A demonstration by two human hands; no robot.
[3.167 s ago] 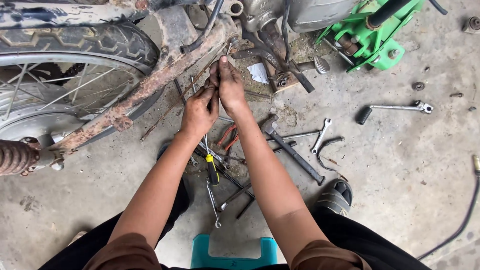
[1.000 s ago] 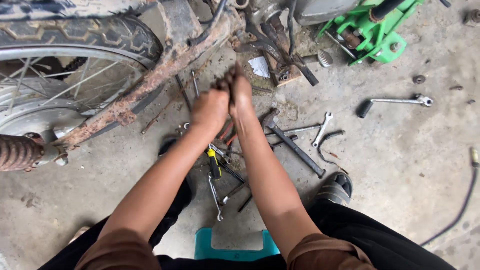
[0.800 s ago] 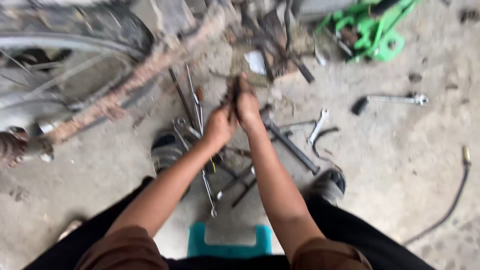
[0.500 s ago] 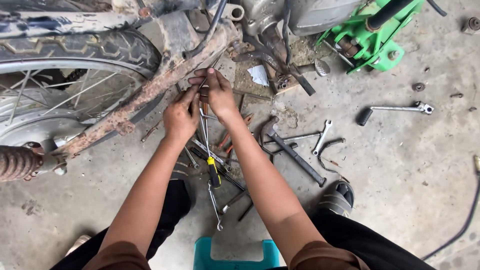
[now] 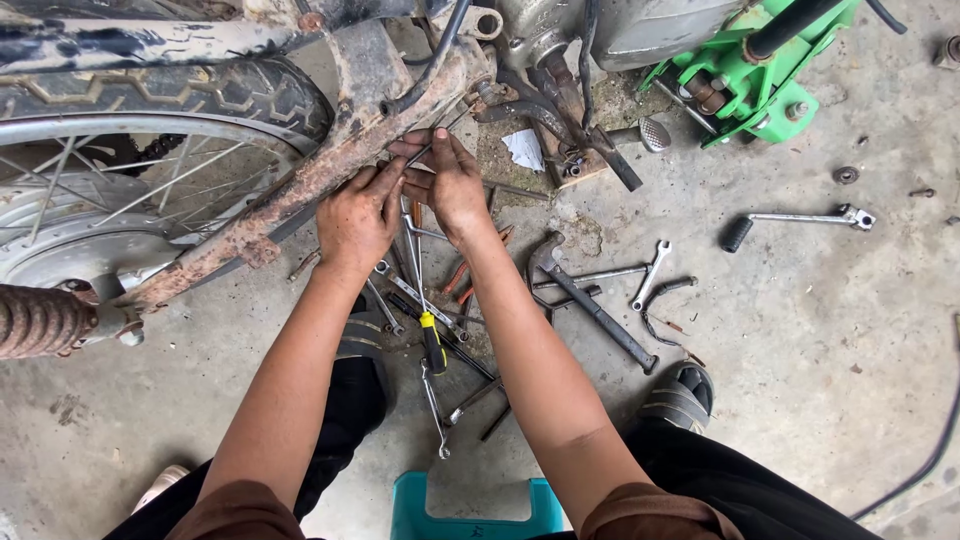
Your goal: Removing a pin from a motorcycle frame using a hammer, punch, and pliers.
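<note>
Bare concrete floor (image 5: 850,330) lies open to the right; the tyre (image 5: 170,95) crowds the left. 1 rusty swing arm (image 5: 300,190) slants between. 2 hands: the left hand (image 5: 358,215) rests flat and loose on it; the right hand (image 5: 448,185), fingers extended, touches it, grasping nothing I can see.

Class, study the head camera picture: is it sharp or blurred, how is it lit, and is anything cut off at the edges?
Head view: sharp throughout, the left hand and right hand crisp against the rusty swingarm; light is soft and even, shadows faint under the tools on the concrete floor; no glare; the rear wheel and green stand are cropped by the frame edges.
</note>
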